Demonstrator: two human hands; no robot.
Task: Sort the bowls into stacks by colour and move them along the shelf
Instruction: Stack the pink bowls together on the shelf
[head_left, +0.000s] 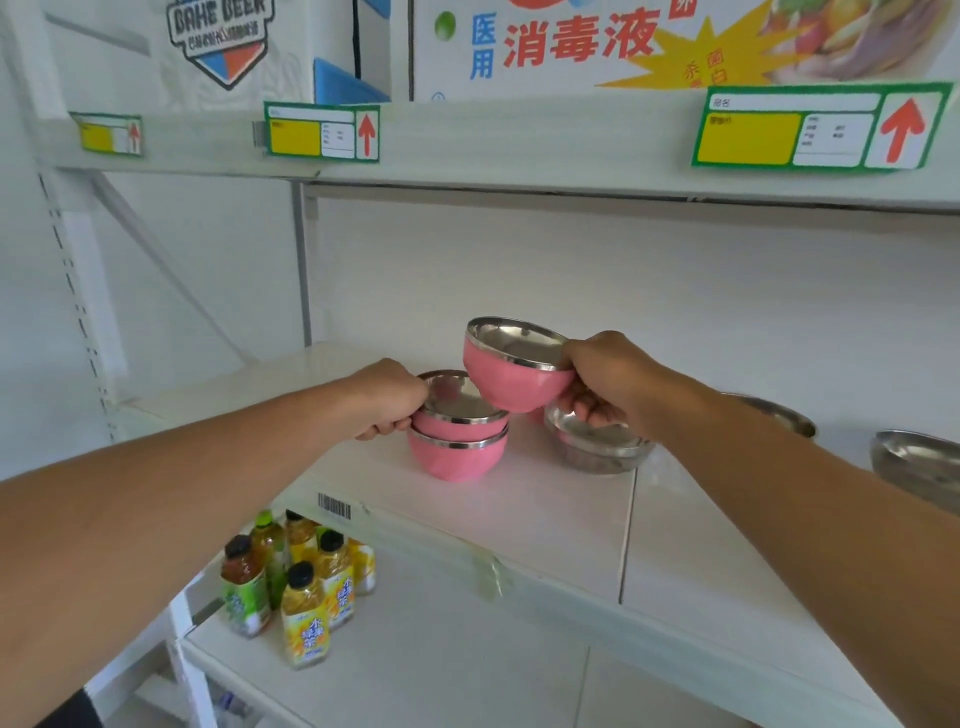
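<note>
Pink bowl (511, 376) held tilted by right hand (605, 384); left hand (389, 397) grips pink stack's (457, 441) rim.

The scene is lit brightly and evenly, and the white shelf (519, 509) and back wall are nearly washed out. Only soft, faint shadows are cast beneath the pink bowls (457, 452) on the shelf. Pale reflections are seen on the steel inside the bowls, without harsh glare. Wide-angle distortion is marked: the shelf edges are bowed and tilted, and the forearms are stretched towards the lower corners. Focus is softened at the edges, and small print on the price tags (322, 132) above the shelf is unreadable.
</note>
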